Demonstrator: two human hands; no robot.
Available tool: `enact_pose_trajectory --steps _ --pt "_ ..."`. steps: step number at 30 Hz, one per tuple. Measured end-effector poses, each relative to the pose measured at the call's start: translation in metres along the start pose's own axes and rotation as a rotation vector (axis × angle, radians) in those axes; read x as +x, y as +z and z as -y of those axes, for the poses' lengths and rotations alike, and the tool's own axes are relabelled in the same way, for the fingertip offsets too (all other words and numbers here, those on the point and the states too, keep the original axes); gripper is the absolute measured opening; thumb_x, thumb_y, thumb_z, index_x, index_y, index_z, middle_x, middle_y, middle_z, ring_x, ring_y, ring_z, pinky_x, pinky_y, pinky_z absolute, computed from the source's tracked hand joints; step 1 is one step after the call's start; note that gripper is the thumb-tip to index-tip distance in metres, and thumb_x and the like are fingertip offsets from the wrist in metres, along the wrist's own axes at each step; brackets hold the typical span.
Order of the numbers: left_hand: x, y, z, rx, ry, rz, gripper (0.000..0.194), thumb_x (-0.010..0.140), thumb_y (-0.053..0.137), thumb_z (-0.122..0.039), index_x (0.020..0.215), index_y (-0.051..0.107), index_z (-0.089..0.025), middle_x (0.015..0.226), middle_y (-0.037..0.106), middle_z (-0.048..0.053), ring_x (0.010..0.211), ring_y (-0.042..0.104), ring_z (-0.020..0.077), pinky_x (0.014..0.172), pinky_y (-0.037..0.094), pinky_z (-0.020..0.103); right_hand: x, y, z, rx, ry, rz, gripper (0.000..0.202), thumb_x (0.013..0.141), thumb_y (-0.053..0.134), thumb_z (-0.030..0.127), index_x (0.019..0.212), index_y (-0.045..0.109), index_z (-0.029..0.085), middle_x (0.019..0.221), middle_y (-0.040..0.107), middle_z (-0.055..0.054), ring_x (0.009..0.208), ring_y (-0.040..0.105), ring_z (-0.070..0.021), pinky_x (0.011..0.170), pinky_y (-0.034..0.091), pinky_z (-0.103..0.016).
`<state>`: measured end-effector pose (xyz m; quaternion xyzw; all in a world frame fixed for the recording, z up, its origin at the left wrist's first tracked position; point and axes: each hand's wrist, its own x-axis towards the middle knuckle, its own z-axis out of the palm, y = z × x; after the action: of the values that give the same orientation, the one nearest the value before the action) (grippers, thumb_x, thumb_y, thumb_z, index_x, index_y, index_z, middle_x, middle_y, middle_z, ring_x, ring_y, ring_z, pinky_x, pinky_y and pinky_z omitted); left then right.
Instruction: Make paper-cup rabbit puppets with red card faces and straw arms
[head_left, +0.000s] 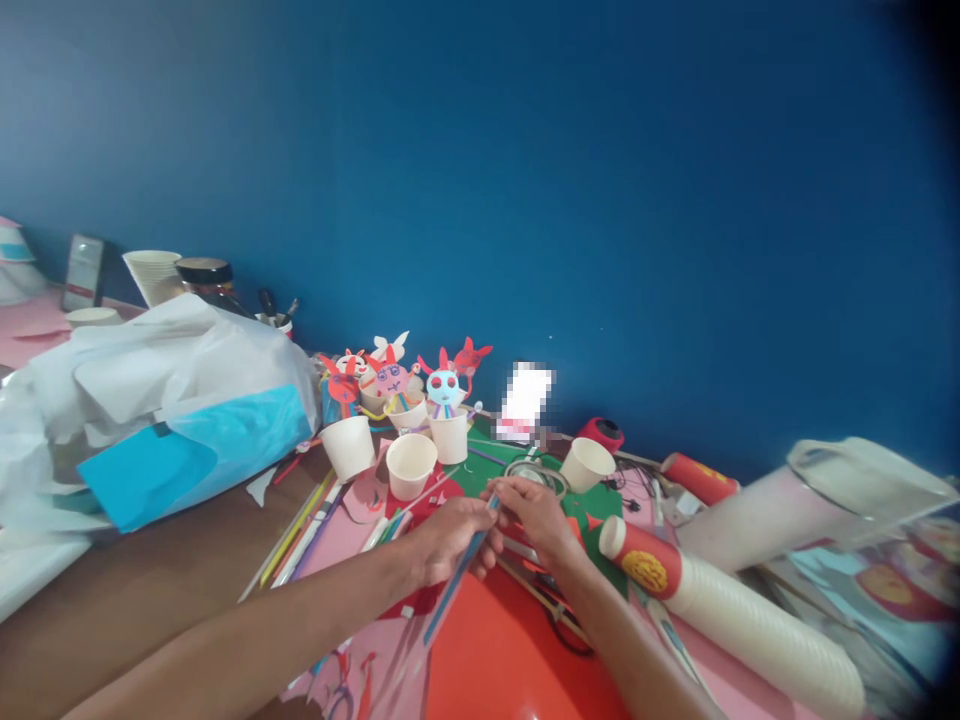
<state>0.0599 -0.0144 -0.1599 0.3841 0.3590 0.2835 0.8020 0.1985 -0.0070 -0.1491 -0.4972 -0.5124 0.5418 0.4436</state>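
Observation:
A blue straw-like strip (456, 588) slants from between my two hands down toward the orange-red sheet. Its middle is pinched by my left hand (457, 540), whose fingers are closed. At the strip's upper end, the fingers of my right hand (534, 512) are pressed together, touching my left fingertips. Beyond my hands stand an empty paper cup (412, 468) and another cup (448, 440) carrying a light-blue paper face (443, 388). Below lies the orange-red sheet (510, 650), with scissors (555, 605) partly hidden by my right forearm.
Plastic bag (172, 350) with blue paper (255, 440) fills the left. Coloured straws (304, 530) lie beside pink paper. A long stack of paper cups (765, 620) lies at right. A phone (525, 400) leans against the blue wall, near a roll of tape (602, 433).

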Motion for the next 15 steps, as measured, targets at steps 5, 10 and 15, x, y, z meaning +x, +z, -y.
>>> enact_pose_trajectory --steps 5,10,15 --pt "0.000 -0.001 -0.001 -0.016 -0.004 -0.026 0.014 0.077 0.046 -0.028 0.078 0.051 -0.014 0.052 0.052 -0.003 0.036 0.043 0.0068 0.034 0.031 0.019 0.001 -0.001 -0.002 0.016 -0.002 0.009 0.028 0.071 0.061 0.041 0.081 0.066 0.015 0.065 0.064 -0.002 0.049 0.051 -0.0100 0.051 0.042 -0.023" --pt "0.002 -0.007 -0.008 -0.077 -0.001 -0.081 0.012 0.078 0.045 -0.025 0.078 0.050 -0.014 0.051 0.047 -0.005 0.034 0.034 0.0036 0.034 0.024 0.017 0.007 -0.017 0.000 0.001 -0.030 -0.095 0.036 0.076 0.054 0.046 0.095 0.061 0.017 0.079 0.067 -0.006 0.071 0.062 -0.0166 0.059 0.047 -0.025" --pt "0.006 -0.015 -0.015 -0.120 0.004 -0.095 0.009 0.077 0.049 -0.024 0.079 0.050 -0.014 0.051 0.044 -0.006 0.034 0.031 0.0026 0.035 0.019 0.016 0.014 -0.049 0.015 -0.457 -0.128 -0.078 0.041 0.083 0.036 0.043 0.101 0.056 0.012 0.084 0.067 -0.009 0.066 0.061 -0.0143 0.058 0.048 -0.025"
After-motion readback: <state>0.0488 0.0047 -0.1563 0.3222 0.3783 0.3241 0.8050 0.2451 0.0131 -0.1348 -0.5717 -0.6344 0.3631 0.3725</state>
